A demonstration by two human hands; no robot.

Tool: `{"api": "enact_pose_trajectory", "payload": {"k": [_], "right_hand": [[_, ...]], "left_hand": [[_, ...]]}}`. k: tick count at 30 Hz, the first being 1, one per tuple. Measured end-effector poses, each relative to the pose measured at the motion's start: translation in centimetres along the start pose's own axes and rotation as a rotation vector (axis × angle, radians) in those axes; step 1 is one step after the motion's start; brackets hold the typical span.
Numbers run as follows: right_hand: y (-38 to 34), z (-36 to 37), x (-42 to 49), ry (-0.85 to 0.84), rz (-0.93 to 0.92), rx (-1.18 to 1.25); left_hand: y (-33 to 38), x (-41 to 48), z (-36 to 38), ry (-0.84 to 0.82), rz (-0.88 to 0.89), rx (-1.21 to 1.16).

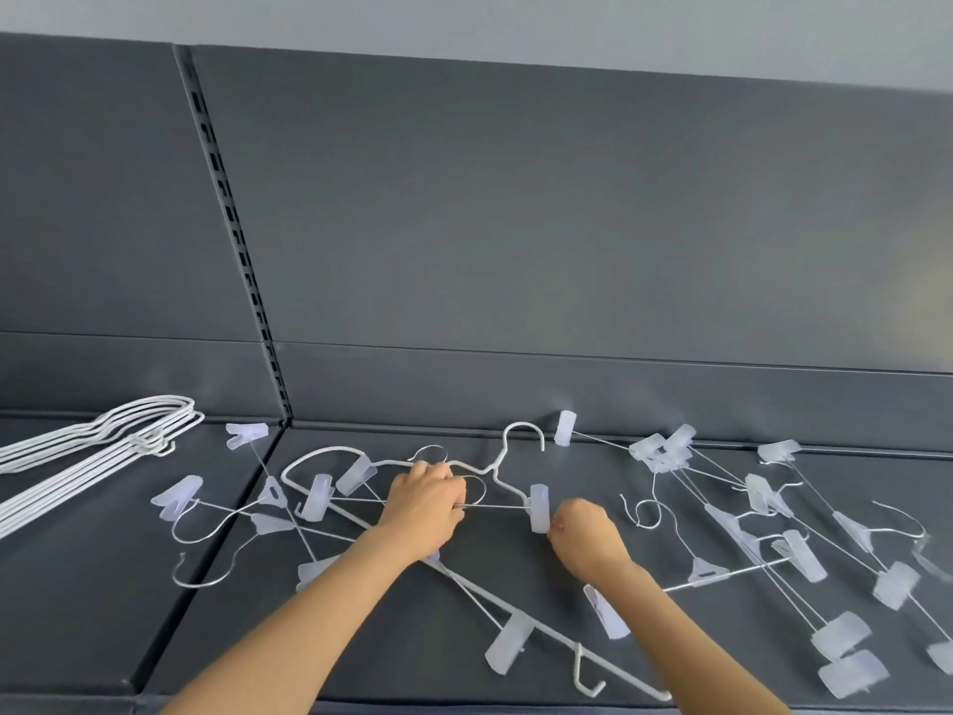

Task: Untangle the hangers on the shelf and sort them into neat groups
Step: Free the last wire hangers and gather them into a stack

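I am seeing open shelf at 8 o'clock from my left hand, in front of the stacked white hangers, which are blocking 9 to 10 o'clock. Clip hangers are crowding that hand at 9 o'clock, and one clip is sitting between it and my right hand. At 3 o'clock another tangle is spreading to the edge of view. The back wall is closing off 12 o'clock. A long white bar is crossing the bare patch between my forearms at 6 o'clock.

Left hand, right hand bare; forearms bare.
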State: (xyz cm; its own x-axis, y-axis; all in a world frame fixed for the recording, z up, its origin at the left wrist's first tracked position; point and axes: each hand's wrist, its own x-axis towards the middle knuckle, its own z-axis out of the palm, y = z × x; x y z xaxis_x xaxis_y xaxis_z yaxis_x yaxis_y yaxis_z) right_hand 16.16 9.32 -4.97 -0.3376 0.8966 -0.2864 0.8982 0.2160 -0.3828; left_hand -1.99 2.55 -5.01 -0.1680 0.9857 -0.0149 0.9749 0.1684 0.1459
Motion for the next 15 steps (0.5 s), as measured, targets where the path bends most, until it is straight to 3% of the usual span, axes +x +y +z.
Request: {"api": "enact_pose_trajectory", "payload": {"k": [5,15], "right_hand": [[0.0,-1.2,0.5,0.02,-0.005,0.337],[1.1,-3.7,-0.1,-0.167,0.03,0.809]], "left_hand": [[0.2,0.0,-1.4,0.091,0.007,-0.091],[0.9,-0.3,-3.2,0.184,0.089,-0.251]]}}
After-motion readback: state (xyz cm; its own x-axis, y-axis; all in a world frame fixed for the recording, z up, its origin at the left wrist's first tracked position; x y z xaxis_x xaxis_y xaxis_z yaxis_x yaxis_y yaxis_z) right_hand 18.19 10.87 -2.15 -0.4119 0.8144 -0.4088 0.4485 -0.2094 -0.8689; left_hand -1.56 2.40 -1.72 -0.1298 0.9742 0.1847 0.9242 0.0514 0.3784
